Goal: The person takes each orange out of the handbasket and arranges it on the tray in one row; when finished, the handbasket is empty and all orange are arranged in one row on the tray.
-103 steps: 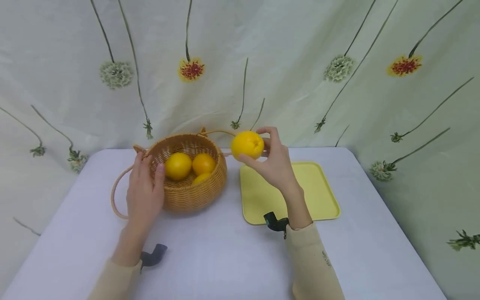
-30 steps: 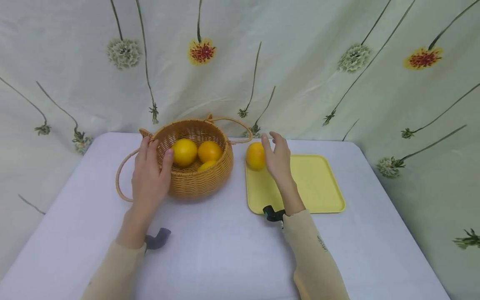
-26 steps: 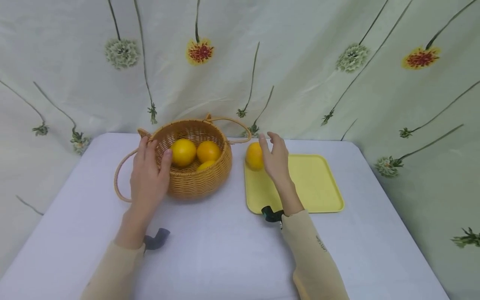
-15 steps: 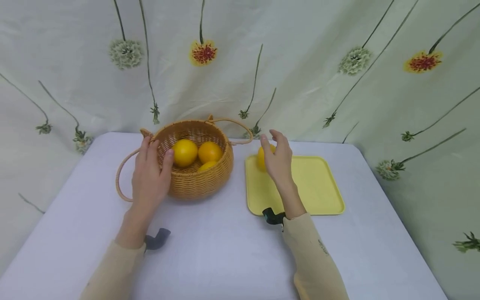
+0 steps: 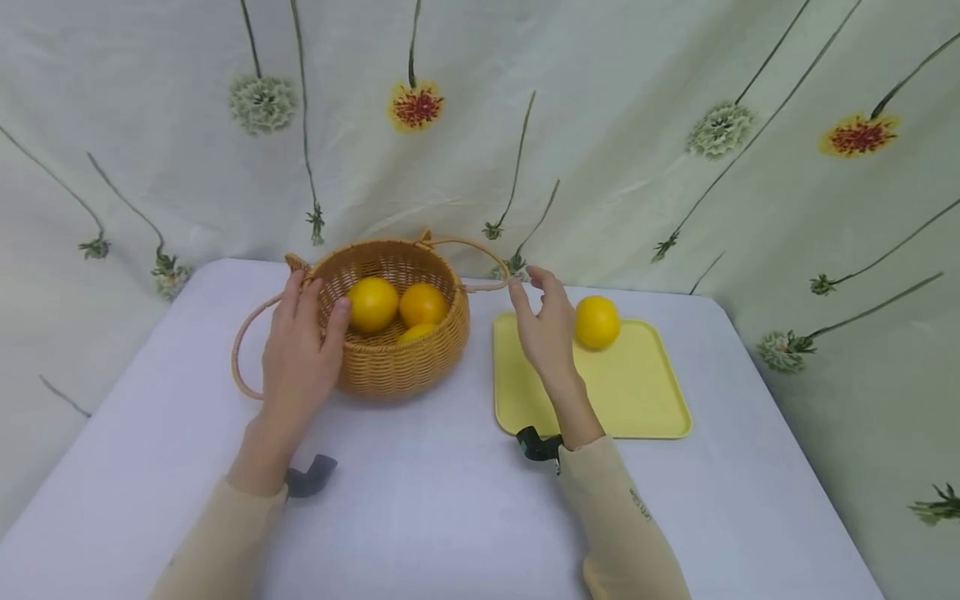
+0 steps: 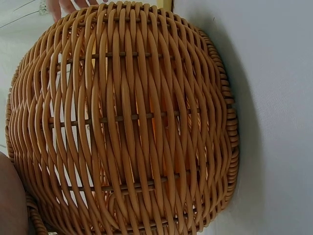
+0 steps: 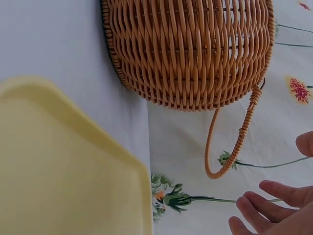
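Observation:
In the head view, my left hand [image 5: 302, 354] rests against the left side of a wicker basket [image 5: 390, 372], its fingers extended at the rim. Two oranges, a yellow one [image 5: 372, 305] and a deeper-coloured one [image 5: 423, 305], lie in the basket; a third yellow fruit [image 5: 416, 333] is partly hidden by the front rim. My right hand [image 5: 546, 329] hovers over the left part of a yellow tray [image 5: 630, 392], fingers spread and holding nothing. To its right, a single orange [image 5: 597, 322] sits near the tray's back edge.
A looped handle [image 5: 480, 246] sticks out from the basket's right side, close to my right fingers. Another handle [image 5: 238, 358] hangs at the left. Behind the white table [image 5: 420, 500] hangs a flower-printed curtain [image 5: 585, 100].
The orange in my right hand was released onto the tray's back left, then moved rightward behind the hand. The right hand has shifted slightly left. My left hand stays at the basket.

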Demonstrator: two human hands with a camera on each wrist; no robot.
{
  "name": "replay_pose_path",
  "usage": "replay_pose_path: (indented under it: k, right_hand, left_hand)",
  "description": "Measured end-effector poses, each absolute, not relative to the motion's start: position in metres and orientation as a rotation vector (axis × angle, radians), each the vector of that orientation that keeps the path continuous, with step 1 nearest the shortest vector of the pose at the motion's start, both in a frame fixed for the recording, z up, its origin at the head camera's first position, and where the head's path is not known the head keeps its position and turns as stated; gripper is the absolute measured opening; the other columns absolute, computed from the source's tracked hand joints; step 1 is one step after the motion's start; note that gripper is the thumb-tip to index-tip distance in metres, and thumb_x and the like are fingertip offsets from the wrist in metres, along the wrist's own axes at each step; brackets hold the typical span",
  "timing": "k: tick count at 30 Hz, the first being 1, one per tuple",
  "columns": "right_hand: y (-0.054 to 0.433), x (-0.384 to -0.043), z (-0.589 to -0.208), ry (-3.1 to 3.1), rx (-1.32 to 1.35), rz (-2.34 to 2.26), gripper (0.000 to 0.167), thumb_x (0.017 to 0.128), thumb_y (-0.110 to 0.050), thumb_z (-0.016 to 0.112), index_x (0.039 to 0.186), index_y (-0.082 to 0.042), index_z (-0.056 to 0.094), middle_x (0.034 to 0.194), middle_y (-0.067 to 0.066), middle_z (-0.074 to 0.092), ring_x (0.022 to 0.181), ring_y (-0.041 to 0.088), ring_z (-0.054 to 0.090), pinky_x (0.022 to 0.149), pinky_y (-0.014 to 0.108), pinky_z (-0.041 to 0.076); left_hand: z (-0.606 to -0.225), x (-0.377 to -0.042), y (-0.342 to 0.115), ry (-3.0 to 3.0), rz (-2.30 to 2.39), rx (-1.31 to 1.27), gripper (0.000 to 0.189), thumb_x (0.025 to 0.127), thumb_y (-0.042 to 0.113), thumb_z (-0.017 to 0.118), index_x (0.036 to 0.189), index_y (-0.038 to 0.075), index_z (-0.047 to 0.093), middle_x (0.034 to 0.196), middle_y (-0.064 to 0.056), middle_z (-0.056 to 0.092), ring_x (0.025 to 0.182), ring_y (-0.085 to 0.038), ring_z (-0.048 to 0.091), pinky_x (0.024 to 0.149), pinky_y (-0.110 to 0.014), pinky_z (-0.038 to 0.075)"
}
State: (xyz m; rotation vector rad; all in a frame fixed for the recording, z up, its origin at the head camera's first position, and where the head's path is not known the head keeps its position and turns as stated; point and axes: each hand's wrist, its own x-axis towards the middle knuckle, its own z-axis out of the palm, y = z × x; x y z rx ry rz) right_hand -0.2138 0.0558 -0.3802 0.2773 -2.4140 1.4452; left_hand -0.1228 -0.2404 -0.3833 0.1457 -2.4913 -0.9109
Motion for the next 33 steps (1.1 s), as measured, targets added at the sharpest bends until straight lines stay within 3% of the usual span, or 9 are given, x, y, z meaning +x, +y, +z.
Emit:
replay_pose_path:
  k: [15, 33]
  right_hand:
    - [0.05, -0.21, -0.389, -2.465, 0.37, 1.421, 0.053, 0.108, -0.037, 0.058, 0.15, -0.006, 0.053, 0.152, 0.011, 0.057, 0.139, 0.027, 0.053, 0.119, 0.044, 0.042]
    - [-0.025, -0.218, -0.328, -2.558, 0.756, 1.312, 0.058, 0.099, -0.026, 0.074, 0.15, -0.007, 0.054, 0.148, 0.01, 0.06, 0.136, 0.028, 0.056, 0.114, 0.043, 0.046]
  left_hand:
    - [-0.384, -0.119, -0.244, -2.49, -0.886, 0.168, 0.071, 0.111, 0.052, 0.036, 0.158, -0.002, 0.041, 0.174, -0.018, 0.023, 0.156, -0.047, 0.03, 0.11, -0.079, 0.034]
    - [-0.385, -0.123, -0.239, -2.491, -0.873, 0.166, 0.073, 0.111, 0.053, 0.035, 0.159, -0.001, 0.04, 0.175, -0.017, 0.022, 0.157, -0.045, 0.03, 0.112, -0.077, 0.034]
